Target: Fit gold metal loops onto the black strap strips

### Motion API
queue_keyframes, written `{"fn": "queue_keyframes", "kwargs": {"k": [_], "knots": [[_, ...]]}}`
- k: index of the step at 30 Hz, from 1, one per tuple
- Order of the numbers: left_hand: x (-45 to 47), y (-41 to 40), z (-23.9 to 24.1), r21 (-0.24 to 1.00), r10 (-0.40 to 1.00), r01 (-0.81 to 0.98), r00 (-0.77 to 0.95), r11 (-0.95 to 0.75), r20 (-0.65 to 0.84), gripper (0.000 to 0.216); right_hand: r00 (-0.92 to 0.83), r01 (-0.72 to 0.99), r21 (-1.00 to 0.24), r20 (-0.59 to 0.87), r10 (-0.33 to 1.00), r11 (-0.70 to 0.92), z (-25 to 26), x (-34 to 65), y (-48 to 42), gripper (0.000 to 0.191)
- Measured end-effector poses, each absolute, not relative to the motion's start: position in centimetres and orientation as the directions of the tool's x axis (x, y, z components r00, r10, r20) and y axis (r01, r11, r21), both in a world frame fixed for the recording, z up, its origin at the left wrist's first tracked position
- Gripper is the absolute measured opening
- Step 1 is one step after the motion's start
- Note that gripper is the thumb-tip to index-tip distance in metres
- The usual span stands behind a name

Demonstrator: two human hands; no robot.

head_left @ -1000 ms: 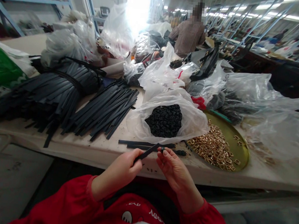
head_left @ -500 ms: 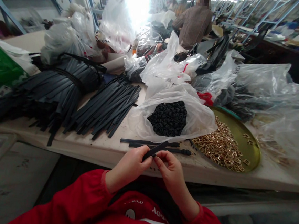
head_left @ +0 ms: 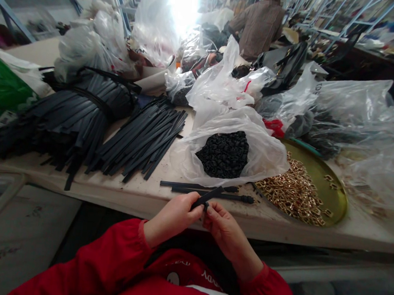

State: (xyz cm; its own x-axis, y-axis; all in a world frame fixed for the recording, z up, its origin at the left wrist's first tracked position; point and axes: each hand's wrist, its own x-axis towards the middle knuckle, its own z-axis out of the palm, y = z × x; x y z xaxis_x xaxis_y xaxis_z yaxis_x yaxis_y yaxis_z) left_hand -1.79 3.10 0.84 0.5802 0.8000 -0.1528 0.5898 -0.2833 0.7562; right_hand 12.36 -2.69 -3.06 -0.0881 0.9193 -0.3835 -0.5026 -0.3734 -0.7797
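Observation:
My left hand (head_left: 177,213) is closed around a black strap (head_left: 209,197), whose end sticks out up and to the right. The fingers of my right hand (head_left: 224,228) pinch a small black loop (head_left: 206,207) at the strap's lower edge; whether the strap passes through it I cannot tell. Just beyond my hands, two black straps (head_left: 213,194) lie side by side, with loops and gold metal at their right ends. Behind them an open plastic bag (head_left: 267,160) holds a heap of small black loops (head_left: 224,154).
To the right a round gold tray (head_left: 336,201) carries many gold buckles (head_left: 296,187). Loose black straps (head_left: 143,138) and a tied bundle (head_left: 80,111) lie left. Plastic bags (head_left: 353,105) crowd the back. A person (head_left: 261,27) stands beyond. The table's front edge (head_left: 128,195) is close.
My right fingers have shifted at the strap, and the small black loop now shows between them. My left hand keeps its hold on the strap. The view has moved slightly.

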Motion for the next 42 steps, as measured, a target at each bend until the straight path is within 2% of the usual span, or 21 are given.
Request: {"fn": "queue_keyframes", "kwargs": {"k": [2, 4, 7, 9, 12, 17, 23, 27, 31, 35, 37, 39, 42], "knots": [[-1.8, 3.0, 0.8, 0.717, 0.803, 0.624, 0.577, -0.311, -0.153, 0.015, 0.010, -0.290, -0.914, -0.299, 0.954, -0.283, -2.8, 12.5, -2.7, 0.020], [-1.8, 2.7, 1.0, 0.662, 0.807, 0.665, 0.571, -0.347, -0.150, 0.014, 0.080, -0.014, -0.983, -0.184, 0.980, -0.183, -2.5, 12.8, -2.7, 0.017], [-1.7, 2.1, 1.3, 0.556, 0.814, 0.722, 0.565, -0.411, -0.132, 0.015, 0.120, 0.321, -0.941, -0.069, 0.990, -0.105, -2.2, 13.2, -2.9, 0.012], [-1.5, 1.7, 1.5, 0.495, 0.812, 0.746, 0.570, -0.447, -0.125, 0.016, 0.140, 0.420, -0.902, -0.037, 0.989, -0.094, -2.2, 13.2, -3.0, 0.012], [-1.4, 1.2, 1.5, 0.451, 0.808, 0.761, 0.574, -0.467, -0.132, 0.017, 0.143, 0.434, -0.895, -0.040, 0.989, -0.099, -2.3, 13.1, -3.1, 0.014], [-1.4, 0.7, 1.2, 0.457, 0.817, 0.762, 0.564, -0.459, -0.120, 0.015, 0.153, 0.389, -0.917, -0.028, 0.988, -0.086, -2.6, 13.1, -3.1, 0.014], [-1.1, 0.3, 1.1, 0.491, 0.827, 0.754, 0.552, -0.437, -0.111, 0.017, 0.050, 0.155, -0.963, -0.214, 0.976, -0.219, -2.8, 13.1, -2.8, 0.020], [-1.5, 1.3, 1.5, 0.659, 0.812, 0.665, 0.567, -0.352, -0.138, 0.024, 0.104, 0.245, -0.955, -0.145, 0.984, -0.167, -2.7, 13.2, -2.5, 0.015], [-2.3, 2.8, 2.0, 0.841, 0.814, 0.510, 0.558, -0.182, -0.162, 0.026, 0.088, 0.284, -0.948, -0.125, 0.988, -0.146, -2.0, 13.2, -2.8, 0.016], [-2.1, 3.0, 1.8, 0.905, 0.783, 0.425, 0.557, 0.017, -0.277, 0.028, 0.033, 0.471, -0.881, 0.067, 0.997, 0.043, -1.0, 12.7, -3.0, 0.016], [-1.8, 2.7, 1.6, 0.920, 0.758, 0.385, 0.576, 0.077, -0.305, 0.025, 0.035, 0.501, -0.862, 0.112, 0.993, 0.080, -1.1, 12.3, -3.1, 0.016], [-1.7, 2.5, 1.4, 0.928, 0.767, 0.362, 0.569, 0.089, -0.296, 0.018, 0.074, 0.442, -0.897, 0.049, 0.996, 0.012, -2.1, 12.1, -3.5, 0.018], [-2.5, 2.7, 1.1, 0.913, 0.829, 0.407, 0.499, 0.032, -0.252, 0.020, 0.064, 0.321, -0.934, -0.146, 0.987, -0.159, -4.6, 12.6, -4.9, 0.020]]}}
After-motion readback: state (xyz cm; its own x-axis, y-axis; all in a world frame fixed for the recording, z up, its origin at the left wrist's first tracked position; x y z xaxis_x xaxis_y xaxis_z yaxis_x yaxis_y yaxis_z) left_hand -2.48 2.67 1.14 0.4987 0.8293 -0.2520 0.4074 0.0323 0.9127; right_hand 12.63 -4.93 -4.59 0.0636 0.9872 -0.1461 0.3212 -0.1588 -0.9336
